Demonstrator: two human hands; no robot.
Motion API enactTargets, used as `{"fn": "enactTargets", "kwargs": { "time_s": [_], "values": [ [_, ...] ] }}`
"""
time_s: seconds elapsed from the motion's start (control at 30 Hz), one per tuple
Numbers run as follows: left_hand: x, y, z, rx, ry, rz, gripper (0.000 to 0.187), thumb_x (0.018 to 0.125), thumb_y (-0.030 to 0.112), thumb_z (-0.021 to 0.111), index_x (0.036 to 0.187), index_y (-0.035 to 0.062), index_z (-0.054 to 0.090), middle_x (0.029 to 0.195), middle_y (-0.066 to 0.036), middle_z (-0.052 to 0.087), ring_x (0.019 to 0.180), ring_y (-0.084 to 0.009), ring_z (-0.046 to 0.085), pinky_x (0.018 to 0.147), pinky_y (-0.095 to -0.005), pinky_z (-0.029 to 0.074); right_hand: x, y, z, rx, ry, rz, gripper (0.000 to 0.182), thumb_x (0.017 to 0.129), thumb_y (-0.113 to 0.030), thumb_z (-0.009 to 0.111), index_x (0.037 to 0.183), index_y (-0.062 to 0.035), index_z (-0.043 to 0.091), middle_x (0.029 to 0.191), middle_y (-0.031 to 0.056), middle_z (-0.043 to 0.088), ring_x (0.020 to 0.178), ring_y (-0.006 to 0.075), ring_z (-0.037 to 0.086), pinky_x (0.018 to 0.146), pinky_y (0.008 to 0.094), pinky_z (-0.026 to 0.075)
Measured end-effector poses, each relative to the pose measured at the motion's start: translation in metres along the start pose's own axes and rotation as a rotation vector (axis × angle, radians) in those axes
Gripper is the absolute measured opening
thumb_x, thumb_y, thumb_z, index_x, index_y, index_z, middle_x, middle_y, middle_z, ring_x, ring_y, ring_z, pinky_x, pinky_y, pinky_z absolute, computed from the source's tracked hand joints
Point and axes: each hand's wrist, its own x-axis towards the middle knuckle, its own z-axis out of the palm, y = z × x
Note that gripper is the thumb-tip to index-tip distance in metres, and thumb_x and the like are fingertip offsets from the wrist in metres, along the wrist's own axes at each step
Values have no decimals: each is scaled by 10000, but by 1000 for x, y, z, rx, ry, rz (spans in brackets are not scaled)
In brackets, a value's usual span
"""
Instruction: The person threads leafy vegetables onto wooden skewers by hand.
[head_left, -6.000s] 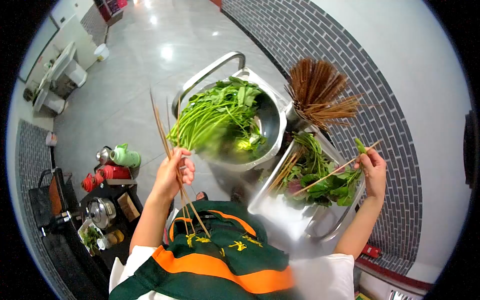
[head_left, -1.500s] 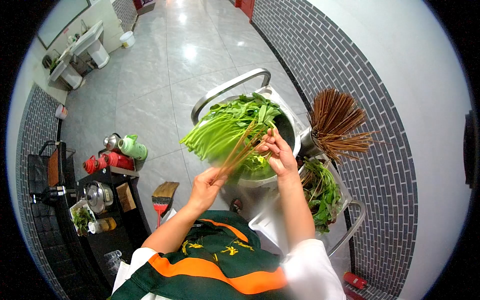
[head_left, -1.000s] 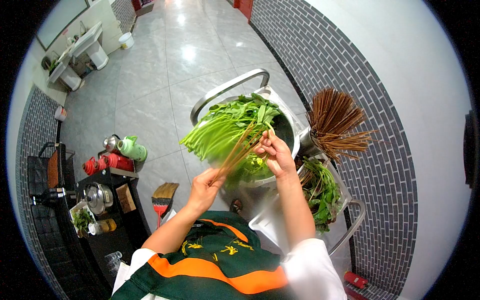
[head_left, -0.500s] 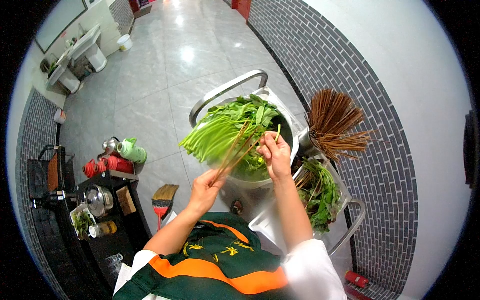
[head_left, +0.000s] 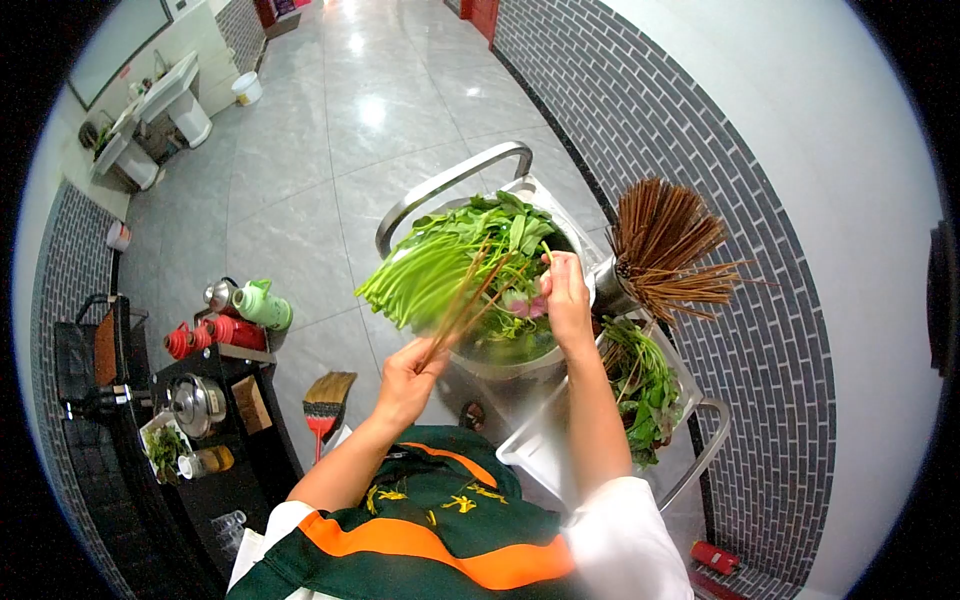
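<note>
Left hand [head_left: 408,378] closed around bare skewers [head_left: 462,305], fanned over greens [head_left: 455,262] in the bowl [head_left: 560,350]; right hand [head_left: 566,296] pinching one stem at the skewer tips; some threaded greens lying in the tray [head_left: 525,450]; much apparently left, bowl heaped, spare skewers [head_left: 665,245] plenty.

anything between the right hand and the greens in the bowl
Nothing visible. The right hand is already over the bowl with its fingertips down among the greens. The skewers held in the left hand slant past beside it, not across its path.
</note>
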Motion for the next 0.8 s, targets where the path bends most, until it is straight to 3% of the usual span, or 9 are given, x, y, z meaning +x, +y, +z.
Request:
{"fn": "enactTargets", "kwargs": {
  "time_s": [0.03, 0.1, 0.17, 0.23, 0.27, 0.4, 0.8],
  "values": [
    [0, 1, 0, 11, -9, 3, 268, 784, -3, 500, 1045, 42, 542, 798, 46, 480, 680, -35, 422, 587, -170, 365, 0, -3, -1, 0, 0, 0, 187, 860, -219, 425, 887, -37, 457, 598, 8, 461, 513, 79, 418, 487, 220, 360],
    [0, 2, -1, 7, -12, 14, 269, 784, -9, 496, 1045, 38, 541, 817, 42, 485, 694, -34, 429, 592, -168, 367, 0, -9, -3, -149, 43, -195, 168, 856, -197, 427, 847, -33, 461, 591, 18, 471, 503, 89, 421, 482, 218, 359],
    [0, 3, 0, 3, -17, 25, 271, 783, -15, 492, 1045, 35, 540, 836, 39, 489, 708, -33, 436, 598, -166, 369, 0, -11, -6, -6, 16, -153, 156, 843, -183, 466, 809, -33, 495, 645, 33, 535, 469, 65, 384, 447, 204, 331],
    [-1, 3, 1, -2, -14, 14, 268, 781, -6, 502, 1043, 32, 541, 843, 35, 509, 713, -32, 449, 604, -169, 377, -2, -20, -8, 607, -97, 53, 143, 823, -169, 510, 801, -30, 534, 725, 56, 582, 442, 28, 325, 409, 173, 276],
    [-1, 4, 1, -2, -16, 15, 268, 781, -6, 502, 1043, 32, 541, 843, 35, 509, 713, -32, 449, 604, -169, 377, 0, -12, -7, 685, -95, 49, 143, 810, -169, 531, 825, -30, 561, 788, 82, 601, 417, 3, 266, 377, 157, 215],
    [-1, 9, 4, -44, -27, 23, 255, 779, 15, 517, 1031, 38, 551, 806, 43, 531, 680, -31, 450, 595, -177, 383, -2, -11, -7, 924, -191, 256, 139, 800, -171, 546, 819, -37, 577, 835, 110, 604, 381, 8, 243, 345, 159, 185],
    [-1, 9, 5, -102, -13, 40, 245, 792, 57, 531, 1036, 43, 547, 874, 31, 563, 717, -27, 468, 626, -181, 391, -12, -25, 12, 1041, -62, 395, 143, 781, -208, 575, 792, -67, 553, 817, 81, 604, 372, 4, 250, 339, 149, 175]
  ]
}}
